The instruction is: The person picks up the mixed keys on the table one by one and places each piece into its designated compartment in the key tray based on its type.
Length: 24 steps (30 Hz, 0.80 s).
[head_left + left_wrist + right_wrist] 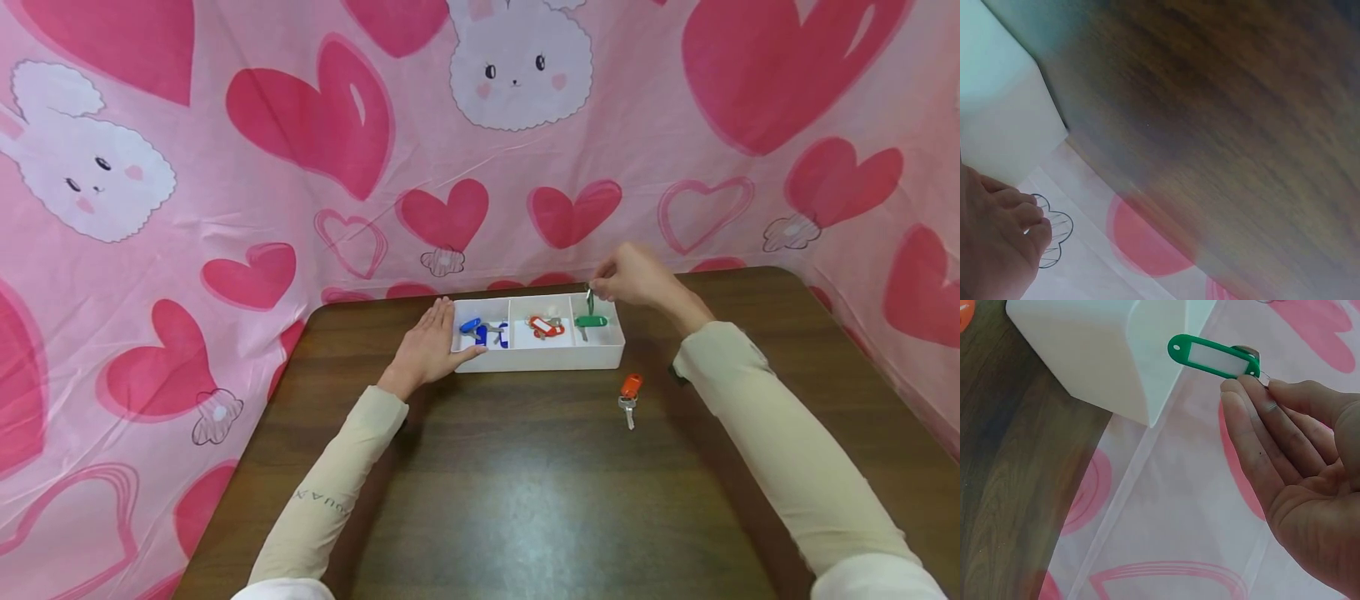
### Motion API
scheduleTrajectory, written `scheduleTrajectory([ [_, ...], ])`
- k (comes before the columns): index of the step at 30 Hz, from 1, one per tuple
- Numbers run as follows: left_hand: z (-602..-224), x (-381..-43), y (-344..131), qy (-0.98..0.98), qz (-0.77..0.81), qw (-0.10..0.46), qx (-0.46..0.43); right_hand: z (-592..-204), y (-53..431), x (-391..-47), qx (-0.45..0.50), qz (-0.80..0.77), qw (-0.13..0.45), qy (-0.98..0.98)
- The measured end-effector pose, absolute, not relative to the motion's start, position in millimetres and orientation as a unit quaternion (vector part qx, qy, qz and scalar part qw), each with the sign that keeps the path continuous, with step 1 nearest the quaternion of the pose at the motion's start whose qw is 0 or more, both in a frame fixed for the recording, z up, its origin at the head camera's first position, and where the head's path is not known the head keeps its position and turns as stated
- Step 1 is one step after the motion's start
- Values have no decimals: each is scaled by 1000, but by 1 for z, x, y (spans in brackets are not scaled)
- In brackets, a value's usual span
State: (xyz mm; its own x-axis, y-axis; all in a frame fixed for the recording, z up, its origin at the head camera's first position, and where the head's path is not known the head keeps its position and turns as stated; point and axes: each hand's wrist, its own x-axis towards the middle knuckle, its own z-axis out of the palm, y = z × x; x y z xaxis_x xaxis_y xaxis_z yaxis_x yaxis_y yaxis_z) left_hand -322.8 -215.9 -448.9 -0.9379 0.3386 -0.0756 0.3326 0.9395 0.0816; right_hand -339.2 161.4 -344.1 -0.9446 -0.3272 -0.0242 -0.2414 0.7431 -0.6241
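Observation:
My right hand (633, 275) is raised over the right end of a white three-part tray (540, 360). Thumb and fingertips pinch the ring of a key with a green tag (1215, 357), which hangs above the right compartment. Another green-tagged key (591, 322) lies in that compartment. Red-tagged keys (546, 327) lie in the middle one, and several blue-tagged keys (482, 335) in the left one. My left hand (429, 346) rests against the tray's left end, its fingers extended along the side and the thumb at the front wall.
On the brown wooden table (480, 483), a key with an orange tag (632, 387) lies in front of the tray's right end. A pink cloth (420, 150) with hearts and rabbits hangs behind and beside the table, close behind the tray.

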Motion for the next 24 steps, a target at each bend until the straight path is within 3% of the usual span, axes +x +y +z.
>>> scheduleTrajectory([
  [24,-448,-322,-216,983,34,47,173,-364,159,-351,-122,-313,98,937],
])
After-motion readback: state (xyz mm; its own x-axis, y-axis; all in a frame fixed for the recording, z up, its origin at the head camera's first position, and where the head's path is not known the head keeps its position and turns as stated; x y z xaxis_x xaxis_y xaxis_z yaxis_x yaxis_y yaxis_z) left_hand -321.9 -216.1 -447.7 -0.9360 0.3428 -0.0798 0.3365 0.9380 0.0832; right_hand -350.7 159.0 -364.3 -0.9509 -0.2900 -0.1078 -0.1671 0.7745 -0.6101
